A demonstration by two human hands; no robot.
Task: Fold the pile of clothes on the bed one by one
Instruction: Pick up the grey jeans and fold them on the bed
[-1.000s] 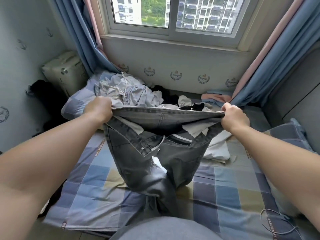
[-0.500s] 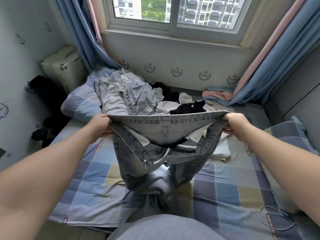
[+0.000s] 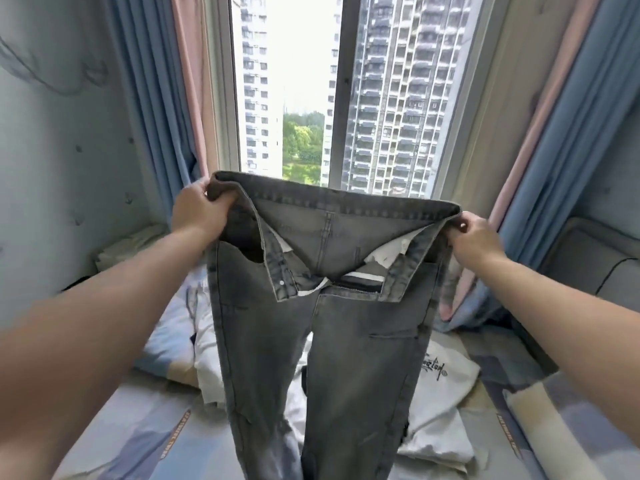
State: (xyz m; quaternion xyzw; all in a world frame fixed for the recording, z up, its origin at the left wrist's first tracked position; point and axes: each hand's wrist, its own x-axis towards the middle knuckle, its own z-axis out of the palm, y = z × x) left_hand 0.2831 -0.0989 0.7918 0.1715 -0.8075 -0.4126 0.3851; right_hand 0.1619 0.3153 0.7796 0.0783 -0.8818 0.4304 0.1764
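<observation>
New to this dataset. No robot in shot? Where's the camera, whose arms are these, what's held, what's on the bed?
There is no robot here: a person works with bare hands. The only camera sits on their head, wide-angle, looking forward and down, so both forearms reach in from the bottom corners. The left hand and the right hand each grip one end of the waistband of the grey jeans. The jeans are held up spread wide, fly open, legs hanging towards the bed. Behind them on the bed lie more clothes, among them a white garment with a dark print. Beyond are a window and blue and pink curtains. The job is folding that pile piece by piece.
</observation>
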